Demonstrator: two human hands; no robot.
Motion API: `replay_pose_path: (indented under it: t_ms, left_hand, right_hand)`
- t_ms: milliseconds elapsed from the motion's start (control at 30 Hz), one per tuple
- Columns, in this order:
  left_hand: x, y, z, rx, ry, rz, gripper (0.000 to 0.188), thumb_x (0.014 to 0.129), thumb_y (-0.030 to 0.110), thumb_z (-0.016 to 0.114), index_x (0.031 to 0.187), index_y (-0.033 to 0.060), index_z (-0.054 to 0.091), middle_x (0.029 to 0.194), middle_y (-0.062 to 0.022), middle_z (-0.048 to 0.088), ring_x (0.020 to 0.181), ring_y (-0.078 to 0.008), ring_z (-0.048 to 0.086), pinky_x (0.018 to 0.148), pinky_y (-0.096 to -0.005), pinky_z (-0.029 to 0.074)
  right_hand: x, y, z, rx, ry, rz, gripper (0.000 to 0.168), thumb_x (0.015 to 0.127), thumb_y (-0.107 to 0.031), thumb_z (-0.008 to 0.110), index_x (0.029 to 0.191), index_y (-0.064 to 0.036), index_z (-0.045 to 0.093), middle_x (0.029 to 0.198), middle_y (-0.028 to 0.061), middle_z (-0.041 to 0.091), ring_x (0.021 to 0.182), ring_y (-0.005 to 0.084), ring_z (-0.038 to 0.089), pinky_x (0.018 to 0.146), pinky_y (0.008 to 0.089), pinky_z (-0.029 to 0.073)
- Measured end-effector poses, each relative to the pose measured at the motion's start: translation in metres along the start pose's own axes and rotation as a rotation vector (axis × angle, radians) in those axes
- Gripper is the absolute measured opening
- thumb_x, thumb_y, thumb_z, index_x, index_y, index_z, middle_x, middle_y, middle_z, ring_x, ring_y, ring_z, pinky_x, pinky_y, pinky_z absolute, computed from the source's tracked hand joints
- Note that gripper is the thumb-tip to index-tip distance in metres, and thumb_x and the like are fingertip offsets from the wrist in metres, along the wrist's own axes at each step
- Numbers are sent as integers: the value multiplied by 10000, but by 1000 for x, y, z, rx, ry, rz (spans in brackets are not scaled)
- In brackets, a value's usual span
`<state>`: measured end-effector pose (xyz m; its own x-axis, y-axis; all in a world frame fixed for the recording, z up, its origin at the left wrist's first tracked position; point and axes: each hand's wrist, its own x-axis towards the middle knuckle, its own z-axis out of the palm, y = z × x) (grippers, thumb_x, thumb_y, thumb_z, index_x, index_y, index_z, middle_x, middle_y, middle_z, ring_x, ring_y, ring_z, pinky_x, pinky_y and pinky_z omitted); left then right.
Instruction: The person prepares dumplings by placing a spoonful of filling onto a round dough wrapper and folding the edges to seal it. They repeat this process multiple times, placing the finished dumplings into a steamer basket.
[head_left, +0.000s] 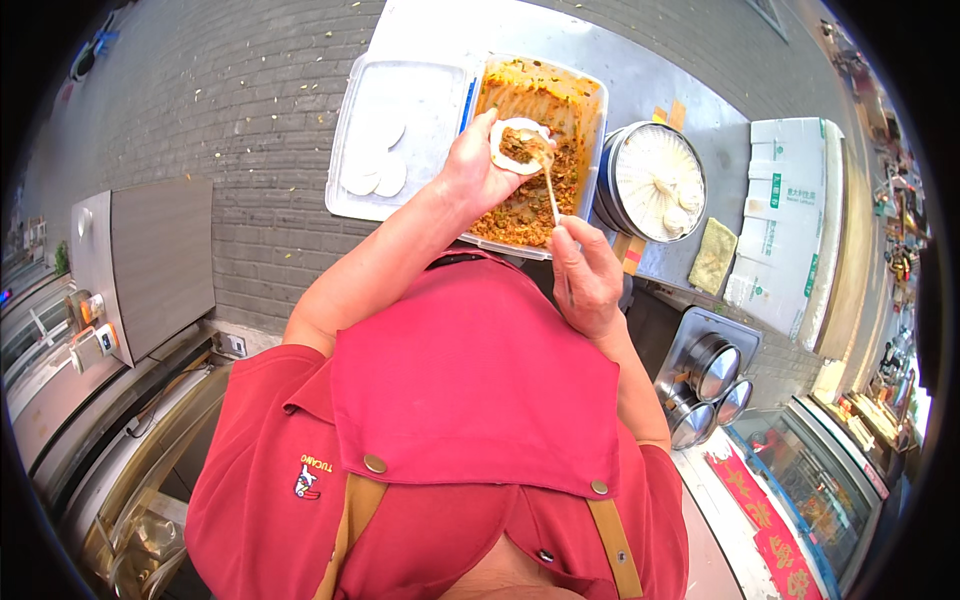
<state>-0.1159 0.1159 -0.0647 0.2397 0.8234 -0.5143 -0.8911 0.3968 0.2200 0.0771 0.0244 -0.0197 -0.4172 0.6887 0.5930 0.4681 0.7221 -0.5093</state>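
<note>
My left hand (480, 169) cups a round dough wrapper (501, 154) over the plastic tub. A mound of brown minced filling (517, 144) sits in the middle of the wrapper. Pinched in my right hand (589, 274) is a metal spoon (552, 196), its bowl resting at the filling. Below both hands, the clear tub (602, 124) holds orange-brown chopped filling (517, 221), with smears up its far wall. To the left, a translucent plastic lid or tray (412, 90) carries several thin round wrappers (390, 174).
Right of the tub stands a stacked round steamer (611, 180) with pale dough pieces (681, 196) on its liner. A yellowish cloth (714, 256) lies at the metal table's (637, 82) edge, near a white foam box (784, 217). Lidded metal pots (712, 364) stand farther right.
</note>
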Motion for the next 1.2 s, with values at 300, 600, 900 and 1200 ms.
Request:
replay_pose_path:
  t_ms: [300, 600, 900, 1200]
  left_hand:
    - [-8, -1, 0, 68, -87, 17, 563, 1145, 360, 214, 1474, -61, 392, 1431, -266, 530, 1299, -391, 574, 1128, -553, 473]
    - [-10, 22, -21, 66, -110, 21, 579, 1134, 353, 291, 1489, -103, 335, 1430, -322, 501, 1323, -427, 546, 1117, -574, 491]
    - [-47, 49, -46, 250, 7, 171, 586, 1132, 335, 313, 1427, -165, 395, 1413, -339, 533, 1322, -435, 561, 1118, -530, 504]
    - [-78, 53, -79, 226, 75, 176, 516, 1125, 310, 406, 1410, -119, 437, 1387, -306, 569, 1264, -399, 613, 1048, -481, 560]
  right_hand:
    - [17, 0, -4, 876, 379, 882, 244, 1079, -76, 560, 1227, 97, 649, 1040, 195, 733, 835, 222, 722, 771, 359, 618]
    - [11, 29, -29, 720, 276, 793, 210, 1065, -49, 580, 1196, 86, 674, 1030, 171, 733, 809, 195, 711, 739, 325, 615]
    - [-62, 96, 38, 138, -192, 580, 78, 947, -4, 689, 1016, 26, 707, 859, 148, 685, 675, 236, 694, 623, 340, 544]
    - [-72, 112, 75, 521, -31, 1110, 263, 1018, -135, 625, 1118, 96, 701, 890, 121, 756, 749, 160, 731, 673, 297, 610]
